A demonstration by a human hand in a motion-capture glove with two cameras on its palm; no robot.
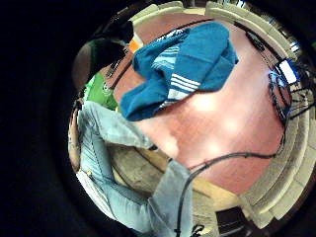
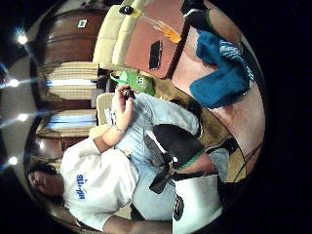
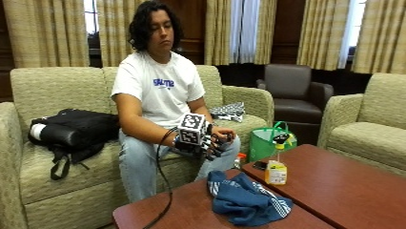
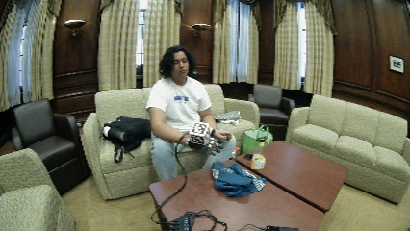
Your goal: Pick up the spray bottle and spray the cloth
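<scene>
In the outside view the spray bottle (image 3: 276,165), yellow with a black and green trigger head, stands upright at the near corner of the far table. The crumpled blue cloth (image 3: 247,200) with white stripes lies on the near red-brown table (image 3: 184,212), left of the bottle. My gloved right hand (image 3: 206,142) hovers over the lap, short of the table edge, with its fingers relaxed and nothing in them. The little finger side palm view looks down on the cloth (image 1: 182,69) and the bottle (image 1: 133,44) beyond it. The bare left hand (image 3: 226,135) rests near the knee.
A green bag (image 3: 266,143) stands on the floor behind the bottle. A dark phone (image 2: 155,54) lies on the far table. A black cable (image 3: 162,191) runs from the glove over the near table. A black backpack (image 3: 73,131) lies on the sofa.
</scene>
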